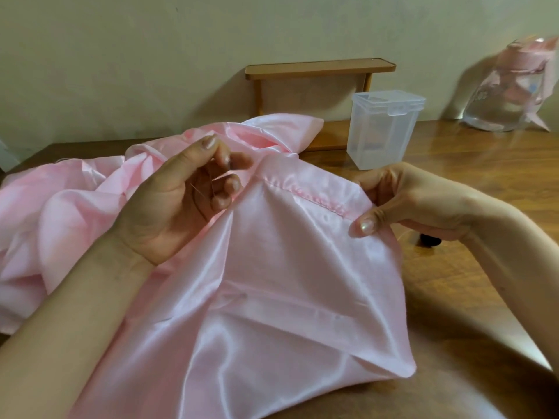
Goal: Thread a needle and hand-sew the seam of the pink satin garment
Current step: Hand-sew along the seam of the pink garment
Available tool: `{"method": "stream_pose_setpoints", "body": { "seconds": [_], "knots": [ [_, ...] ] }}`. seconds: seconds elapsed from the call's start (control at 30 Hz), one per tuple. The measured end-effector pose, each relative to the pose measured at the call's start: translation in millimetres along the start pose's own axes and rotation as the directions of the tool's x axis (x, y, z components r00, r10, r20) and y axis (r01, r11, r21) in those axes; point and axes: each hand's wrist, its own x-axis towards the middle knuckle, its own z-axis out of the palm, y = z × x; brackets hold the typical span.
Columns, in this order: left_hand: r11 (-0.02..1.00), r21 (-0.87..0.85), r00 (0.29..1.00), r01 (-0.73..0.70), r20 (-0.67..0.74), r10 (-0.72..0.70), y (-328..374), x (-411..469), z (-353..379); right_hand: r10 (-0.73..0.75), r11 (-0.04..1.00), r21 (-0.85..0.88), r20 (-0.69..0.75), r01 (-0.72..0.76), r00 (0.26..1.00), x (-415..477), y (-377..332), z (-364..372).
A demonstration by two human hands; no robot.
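1. Head view, the work: the pink satin garment (272, 282) lies heaped across the wooden table (484, 182). Its seam (302, 195) is raised and stretched between both hands, probably so the stitch row stays flat and easy to read.
2. Head view, the hands: the right hand (393, 204) pinches the cloth at the seam's right end, thumb on top, and anchors the tension. The left hand (181, 201), palm turned up at the seam's left end, curls its fingers over a fine thread (202, 192) crossing the palm. This likely keeps slack from tangling, but the needle is too thin to make out.
3. Head view, surroundings: a clear plastic box (384, 128) stands closed behind the seam, within reach, in front of a wooden rack (317, 68)
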Motion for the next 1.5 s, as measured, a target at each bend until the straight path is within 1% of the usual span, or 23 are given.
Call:
{"method": "stream_pose_setpoints", "body": {
  "seconds": [0.07, 0.17, 0.37, 0.47, 0.63, 0.77, 0.9, 1.0, 1.1, 1.17, 1.2, 1.27, 1.33, 1.37, 1.4, 1.43, 1.47, 1.5],
  "knots": [
    [0.999, 0.036, 1.000, -0.015, 0.009, 0.015, -2, 2, -1, -0.004, 1.000, 0.009, 0.003, 0.004, 1.000, -1, 1, -4],
    [0.997, 0.078, 0.999, -0.029, 0.023, 0.027, -3, 4, -7, -0.037, 0.999, 0.028, 0.044, 0.036, 0.998, -3, 3, -8],
    [0.987, 0.120, 0.993, -0.107, 0.058, 0.101, 1, 7, -18, -0.077, 0.996, 0.059, 0.060, 0.074, 0.995, -1, 6, -12],
    [0.989, 0.095, 0.993, -0.117, 0.002, 0.117, 5, 7, -21, -0.073, 0.995, 0.066, 0.043, 0.070, 0.996, -1, 6, -12],
    [0.990, 0.014, 0.986, -0.138, -0.092, 0.139, 10, 11, -31, -0.062, 0.997, 0.059, 0.072, 0.058, 0.995, 0, 7, -14],
    [0.988, -0.012, 0.974, -0.153, -0.170, 0.148, 11, 13, -40, -0.060, 0.997, 0.062, 0.077, 0.056, 0.995, -1, 7, -14],
    [0.982, -0.074, 0.954, -0.176, -0.258, 0.151, 13, 14, -46, -0.045, 0.998, 0.052, 0.079, 0.041, 0.996, -1, 7, -14],
    [0.980, -0.086, 0.937, -0.177, -0.318, 0.142, 12, 13, -48, -0.025, 1.000, 0.020, 0.082, 0.023, 0.996, -2, 5, -13],
    [0.993, 0.001, 0.952, -0.118, -0.286, 0.113, 6, 12, -38, 0.035, 0.998, -0.048, 0.125, -0.030, 0.992, -4, 1, -8],
    [0.990, 0.093, 0.958, -0.106, -0.258, 0.127, 2, 11, -27, 0.077, 0.995, -0.067, 0.149, -0.068, 0.986, -4, -1, -1],
    [0.988, 0.112, 0.963, -0.109, -0.234, 0.133, 0, 9, -21, 0.088, 0.995, -0.064, 0.141, -0.079, 0.986, -3, -1, 3],
    [0.992, 0.069, 0.980, -0.110, -0.158, 0.120, -1, 7, -13, 0.088, 0.995, -0.051, 0.081, -0.084, 0.993, 1, -1, 12],
    [0.997, -0.005, 0.994, -0.072, -0.079, 0.071, 1, 5, -6, 0.033, 0.998, -0.051, -0.003, -0.033, 0.999, 5, -1, 20],
    [0.999, 0.004, 0.998, -0.052, -0.035, 0.052, 2, 3, -4, 0.002, 0.999, -0.053, -0.049, -0.005, 0.999, 7, -2, 24],
    [0.996, 0.071, 0.998, -0.061, 0.000, 0.061, 1, 2, -3, -0.018, 0.998, -0.058, -0.090, 0.012, 0.996, 8, -3, 27],
    [0.974, 0.199, 0.994, -0.106, 0.024, 0.103, -2, 1, -3, -0.033, 0.998, -0.064, -0.113, 0.026, 0.993, 9, -5, 30],
    [0.917, 0.363, 0.986, -0.166, 0.046, 0.160, -6, 0, -3, -0.041, 0.998, -0.060, -0.123, 0.034, 0.992, 9, -5, 33],
    [0.833, 0.512, 0.977, -0.210, 0.067, 0.205, -9, -1, -3, -0.047, 0.998, -0.046, -0.123, 0.042, 0.991, 9, -5, 34]
  ]
}}
